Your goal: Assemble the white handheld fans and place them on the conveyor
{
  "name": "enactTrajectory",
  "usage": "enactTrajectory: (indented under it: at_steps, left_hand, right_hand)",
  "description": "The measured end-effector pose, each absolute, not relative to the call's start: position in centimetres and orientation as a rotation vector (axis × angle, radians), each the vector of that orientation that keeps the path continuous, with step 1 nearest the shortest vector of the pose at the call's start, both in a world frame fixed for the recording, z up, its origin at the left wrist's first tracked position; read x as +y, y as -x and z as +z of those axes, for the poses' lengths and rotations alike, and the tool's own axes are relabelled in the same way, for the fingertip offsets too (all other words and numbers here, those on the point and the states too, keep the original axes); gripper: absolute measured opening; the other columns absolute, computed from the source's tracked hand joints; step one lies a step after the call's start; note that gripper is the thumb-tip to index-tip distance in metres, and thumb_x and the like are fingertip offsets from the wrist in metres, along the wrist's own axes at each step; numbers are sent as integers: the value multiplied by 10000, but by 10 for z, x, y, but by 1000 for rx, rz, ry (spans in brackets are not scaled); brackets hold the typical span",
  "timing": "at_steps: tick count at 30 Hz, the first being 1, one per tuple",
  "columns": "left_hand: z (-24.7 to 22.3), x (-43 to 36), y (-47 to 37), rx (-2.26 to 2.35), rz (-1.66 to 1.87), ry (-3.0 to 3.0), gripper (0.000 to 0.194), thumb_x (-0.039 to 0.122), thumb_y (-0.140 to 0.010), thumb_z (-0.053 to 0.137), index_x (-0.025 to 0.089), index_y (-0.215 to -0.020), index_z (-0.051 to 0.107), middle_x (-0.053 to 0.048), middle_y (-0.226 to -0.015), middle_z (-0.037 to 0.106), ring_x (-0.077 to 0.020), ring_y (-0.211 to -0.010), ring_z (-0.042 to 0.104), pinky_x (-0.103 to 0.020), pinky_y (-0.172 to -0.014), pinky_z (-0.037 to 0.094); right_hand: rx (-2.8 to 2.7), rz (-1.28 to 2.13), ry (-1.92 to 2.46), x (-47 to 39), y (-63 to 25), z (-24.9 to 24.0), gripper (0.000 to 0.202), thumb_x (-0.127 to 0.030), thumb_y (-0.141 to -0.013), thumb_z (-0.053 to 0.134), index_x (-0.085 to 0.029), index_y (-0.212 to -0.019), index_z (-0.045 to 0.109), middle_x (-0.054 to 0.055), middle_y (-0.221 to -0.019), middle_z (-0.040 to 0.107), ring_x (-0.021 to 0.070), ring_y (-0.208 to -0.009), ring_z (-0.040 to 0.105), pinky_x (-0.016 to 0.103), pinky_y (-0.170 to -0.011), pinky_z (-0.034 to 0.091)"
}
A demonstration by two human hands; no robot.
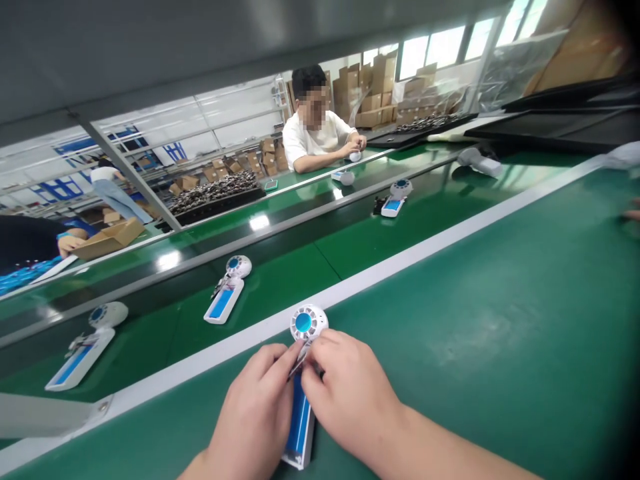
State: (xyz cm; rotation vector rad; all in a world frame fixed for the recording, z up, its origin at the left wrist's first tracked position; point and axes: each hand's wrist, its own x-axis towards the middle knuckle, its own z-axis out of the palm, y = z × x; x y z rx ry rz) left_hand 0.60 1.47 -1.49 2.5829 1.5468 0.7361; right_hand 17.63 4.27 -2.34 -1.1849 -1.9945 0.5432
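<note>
A white handheld fan [301, 427] with a round vented head, a blue disc at its centre and a blue battery in its open handle lies in front of me on the green work surface. My left hand [257, 400] is closed around the left side of its neck, thumb and index finger pressed there. From the right, my right hand [350, 387] pinches at the same neck, where thin wires or a small part show between the fingertips. The fingers hide most of that spot. The fan's head points away from me and its handle end towards me.
Similar open fans lie on the green conveyor belt [320, 263], among them a nearby fan [223, 300] and another at the left [83, 357]. A white rail [240, 343] divides belt from bench. Across the belt sits a co-worker [320, 137] handling a white part.
</note>
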Motion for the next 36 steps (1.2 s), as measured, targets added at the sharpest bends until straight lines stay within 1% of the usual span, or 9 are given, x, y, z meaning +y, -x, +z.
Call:
enactTrajectory:
  at_steps: [5, 9, 13, 18, 22, 26, 29, 32, 36]
  left_hand:
    - [-9, 13, -11, 1551, 719, -2765, 403, 129, -958, 426, 213, -1344, 508, -67, -1075, 623, -127, -910, 639, -220, -755, 583]
    - [-7, 9, -14, 1595, 625, -2838, 399, 139, -946, 419, 165, -1335, 506, -99, -1140, 635, -158, -960, 657, -248, -780, 603]
    - [-5, 8, -14, 1588, 602, -2853, 423, 150, -929, 442, 180, -1348, 489, -102, -1178, 648, -176, -1004, 666, -257, -826, 601]
    - [-2, 9, -14, 1544, 658, -2766, 419, 132, -936, 427, 238, -1334, 504, -74, -1113, 674, -153, -951, 677, -221, -795, 594]
    - [1, 9, -12, 1504, 609, -2790, 421, 121, -925, 435, 225, -1327, 508, -79, -1067, 673, -156, -914, 676, -234, -780, 597]
    - [4, 10, -9, 1474, 548, -2795, 442, 108, -909, 440, 210, -1334, 505, -90, -1065, 664, -167, -920, 668, -265, -794, 600]
    - [5, 9, -10, 1461, 505, -2725, 466, 109, -909, 427, 226, -1353, 506, -91, -1049, 664, -167, -878, 662, -275, -751, 597]
    - [3, 10, -9, 1431, 541, -2569, 420, 160, -936, 410, 248, -1320, 556, -87, -1060, 671, -165, -883, 662, -278, -763, 586]
    - [9, 32, 13, 1678, 637, -2047, 355, 357, -915, 502, 246, -1229, 626, -69, -1152, 679, -205, -1031, 666, -307, -884, 566]
  right_hand:
    - [-2087, 445, 1164, 40, -178, -19, 132, -71, -794, 547, -176, -714, 542, 11, -764, 556, 197, -721, 514, 316, -688, 351]
    - [-2066, 479, 1242, 41, -178, -17, 161, -66, -763, 577, -180, -661, 525, -6, -713, 544, 179, -653, 501, 302, -622, 337]
    - [-2103, 501, 1236, 42, -178, -15, 157, -72, -752, 603, -181, -663, 533, -11, -715, 553, 182, -658, 514, 306, -629, 364]
    - [-2158, 467, 1163, 41, -179, -15, 133, -80, -829, 571, -169, -731, 582, 9, -761, 568, 199, -702, 525, 336, -681, 403]
    - [-2240, 329, 1026, 38, -178, -19, 172, -63, -876, 490, -138, -804, 627, 53, -812, 573, 239, -771, 523, 392, -745, 418]
    - [-2244, 275, 960, 36, -176, -23, 214, -38, -865, 451, -113, -807, 643, 85, -822, 561, 248, -757, 506, 398, -739, 436]
    - [-2223, 281, 952, 36, -175, -23, 204, -32, -843, 465, -113, -787, 643, 86, -804, 553, 247, -740, 502, 393, -734, 455]
    - [-2231, 305, 986, 38, -174, -21, 188, -26, -843, 497, -119, -779, 648, 77, -789, 564, 245, -749, 522, 388, -752, 470]
    - [-2035, 533, 1212, 43, -172, -18, 111, -90, -858, 667, -160, -773, 649, 34, -817, 598, 230, -789, 565, 351, -768, 482]
